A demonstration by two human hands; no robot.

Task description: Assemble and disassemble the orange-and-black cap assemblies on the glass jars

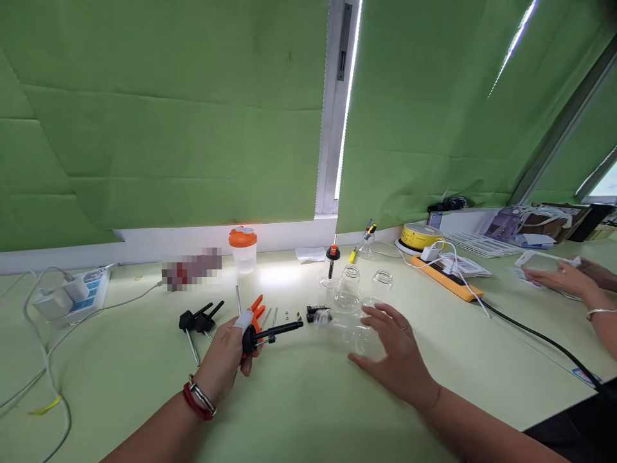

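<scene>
My left hand [226,360], a white wrap on its thumb, is closed around a black cap with a long stem [274,333]; the stem points right, towards the bottle. A thin metal rod [238,299] rises behind the thumb. My right hand [398,360] curls around the base end of a clear glass bottle [344,329], which is tilted on its side with its threaded neck to the left. Orange plastic parts [259,310] show just behind my left hand. Further left lie two similar black parts with metal rods [195,321].
Behind the bottle are small black parts [315,311] and upright glass jars [348,283]. A jar with a black and orange top [332,260] stands further back. An orange-lidded cup [243,251], an orange power strip [446,278] and a white one [81,296] flank them. Another person's hands [569,280] work at right.
</scene>
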